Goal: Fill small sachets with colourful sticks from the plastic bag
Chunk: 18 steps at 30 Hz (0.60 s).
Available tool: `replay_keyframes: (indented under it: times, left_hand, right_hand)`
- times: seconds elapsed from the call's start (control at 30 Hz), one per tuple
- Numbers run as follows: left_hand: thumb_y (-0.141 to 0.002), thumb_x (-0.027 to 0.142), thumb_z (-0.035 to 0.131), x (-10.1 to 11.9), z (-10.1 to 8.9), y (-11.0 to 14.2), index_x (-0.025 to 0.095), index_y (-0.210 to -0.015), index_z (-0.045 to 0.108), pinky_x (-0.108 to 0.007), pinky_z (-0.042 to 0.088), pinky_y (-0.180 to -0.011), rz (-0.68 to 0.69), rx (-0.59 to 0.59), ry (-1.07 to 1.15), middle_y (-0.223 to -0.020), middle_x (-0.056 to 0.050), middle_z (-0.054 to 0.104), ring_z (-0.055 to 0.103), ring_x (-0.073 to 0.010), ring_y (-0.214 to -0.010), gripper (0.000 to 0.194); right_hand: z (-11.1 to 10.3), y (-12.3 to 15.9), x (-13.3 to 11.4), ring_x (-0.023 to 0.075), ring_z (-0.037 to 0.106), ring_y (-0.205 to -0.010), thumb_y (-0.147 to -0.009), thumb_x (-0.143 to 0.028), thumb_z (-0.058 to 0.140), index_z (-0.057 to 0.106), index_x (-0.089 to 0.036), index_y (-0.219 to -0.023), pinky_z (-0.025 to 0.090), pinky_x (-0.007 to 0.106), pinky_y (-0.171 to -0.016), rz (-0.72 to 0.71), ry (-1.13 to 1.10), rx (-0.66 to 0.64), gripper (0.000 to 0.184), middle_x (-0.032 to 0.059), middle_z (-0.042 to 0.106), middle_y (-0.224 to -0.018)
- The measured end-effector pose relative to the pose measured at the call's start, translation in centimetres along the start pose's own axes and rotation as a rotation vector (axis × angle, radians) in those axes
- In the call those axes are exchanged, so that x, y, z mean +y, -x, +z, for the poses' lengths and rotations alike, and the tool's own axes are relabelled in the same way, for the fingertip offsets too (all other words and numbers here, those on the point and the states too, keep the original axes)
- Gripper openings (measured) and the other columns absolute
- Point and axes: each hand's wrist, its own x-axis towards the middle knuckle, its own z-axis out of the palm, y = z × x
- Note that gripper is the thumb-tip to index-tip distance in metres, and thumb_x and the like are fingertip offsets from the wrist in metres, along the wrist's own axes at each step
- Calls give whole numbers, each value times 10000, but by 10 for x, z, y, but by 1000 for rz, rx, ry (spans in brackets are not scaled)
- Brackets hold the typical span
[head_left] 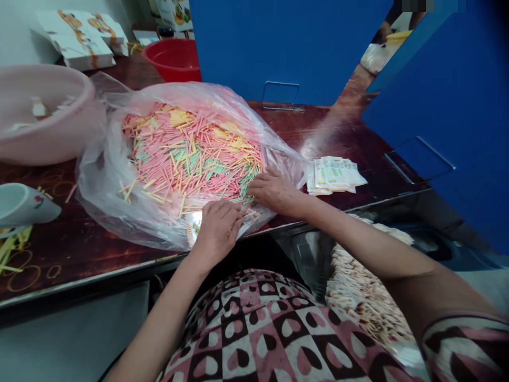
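A clear plastic bag (107, 175) lies open on the table, full of thin pink, yellow and green sticks (191, 159). My left hand (217, 233) is at the bag's near edge, its fingers curled over a small printed paper packet (249, 218). A silvery printed piece (194, 225) shows just left of that hand. My right hand (274, 192) rests palm down on the near right edge of the pile, touching the sticks and holding nothing I can see. A stack of printed paper packets (334, 175) lies to the right of it.
The dark red table (79, 249) has a metal front edge. A pink basin (43, 114) stands at left, a red bowl (173, 59) behind the bag, and a white mug (24, 204) lies on its side near loose yellow sticks (10, 249). Blue panels (445, 106) rise at right; a heap of packets (366, 286) lies below the table.
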Motion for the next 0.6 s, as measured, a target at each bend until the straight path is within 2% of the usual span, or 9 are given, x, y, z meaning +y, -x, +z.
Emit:
replay_keyframes:
  times: [0.17,0.3,0.43,0.53,0.6]
  left_hand:
    - [-981,204,553,-2,0,2,218,-847,636,-450,423,-991,-6,-6,20,-1088,-55,790,676,-245,-1093,158]
    - [-979,203,563,-3,1,2,213,-842,638,-455,429,-988,-9,-1,29,-1101,-59,789,679,-249,-1098,156]
    - [-972,214,577,-3,1,2,216,-843,652,-462,440,-1001,-37,-17,48,-1076,-66,789,685,-249,-1099,149]
    - [-977,230,576,-4,0,1,218,-865,665,-468,446,-1011,-51,-24,61,-1087,-70,790,686,-251,-1107,144]
    - [-982,248,572,-6,-1,2,221,-870,669,-468,446,-1028,-58,-20,95,-1101,-69,790,691,-247,-1101,150]
  right_hand:
    - [2,0,-1,252,597,-983,-1010,-243,580,718,-164,-983,325,415,-1012,-45,27,-22,161,107,729,-1029]
    - [7,0,2,242,607,-978,-1006,-220,576,679,-133,-1032,377,360,-912,-3,-107,-55,138,127,716,-1065]
    - [14,0,6,229,609,-900,-1019,-222,530,618,-138,-1029,408,334,-833,148,-288,22,122,116,708,-982]
    - [21,-1,8,188,550,-766,-1017,-235,493,549,-184,-934,399,304,-731,256,-461,124,113,56,662,-871]
    - [25,-1,9,161,500,-720,-1021,-284,473,482,-213,-855,387,286,-693,268,-599,197,181,12,606,-812]
